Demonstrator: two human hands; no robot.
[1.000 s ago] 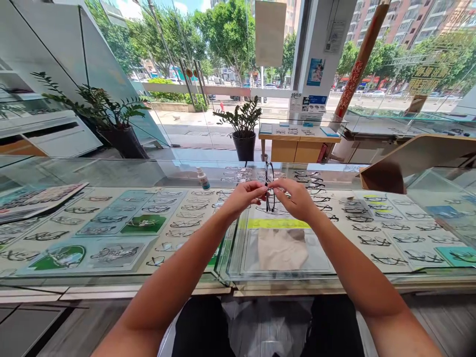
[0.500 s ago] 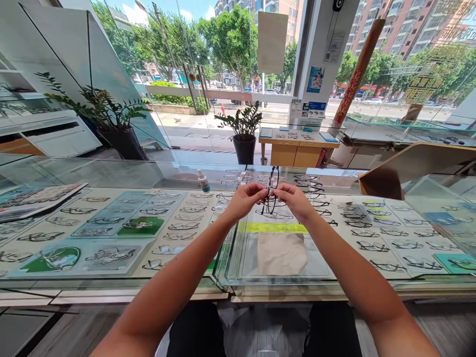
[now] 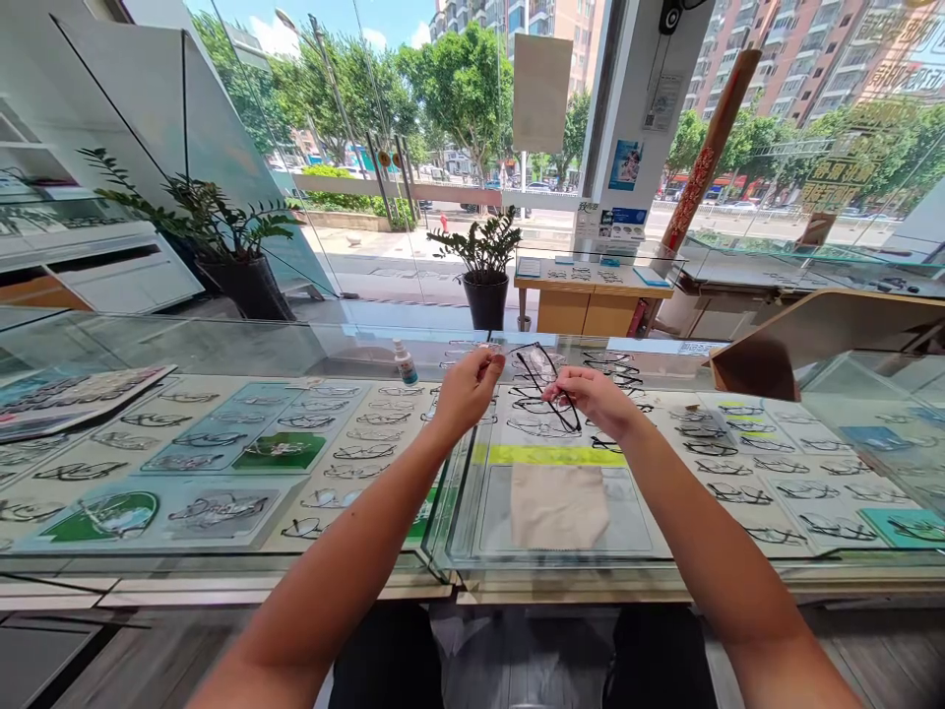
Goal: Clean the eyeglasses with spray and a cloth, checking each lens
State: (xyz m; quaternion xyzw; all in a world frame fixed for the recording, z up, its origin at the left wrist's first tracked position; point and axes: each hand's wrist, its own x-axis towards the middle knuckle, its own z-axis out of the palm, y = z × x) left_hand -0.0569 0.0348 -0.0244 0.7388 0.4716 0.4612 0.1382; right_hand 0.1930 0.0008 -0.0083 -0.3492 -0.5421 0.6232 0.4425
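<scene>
A pair of dark-framed eyeglasses (image 3: 533, 374) is held tilted above the glass counter (image 3: 627, 537). My right hand (image 3: 595, 399) pinches its lower part between thumb and fingers. To the left of the eyeglasses is my left hand (image 3: 467, 389), its thumb and index finger pressed together. Whether a thin part of the frame reaches those fingertips, I cannot tell. Below the hands, a beige cloth (image 3: 559, 507) lies flat on the counter in front of a yellow strip (image 3: 494, 454). Several rows of eyeglasses show in the counter around and beneath my hands.
A small white spray bottle (image 3: 405, 362) stands on the counter left of my left hand. Magazines (image 3: 81, 399) lie at the far left. A curved wooden panel (image 3: 834, 330) rises on the right. Beyond the counter are a potted plant (image 3: 485, 286) and a low wooden cabinet (image 3: 565, 310).
My hands have moved apart, the left one leftward. The eyeglasses have turned from nearly upright to a slant and now rest in my right hand's pinch.
</scene>
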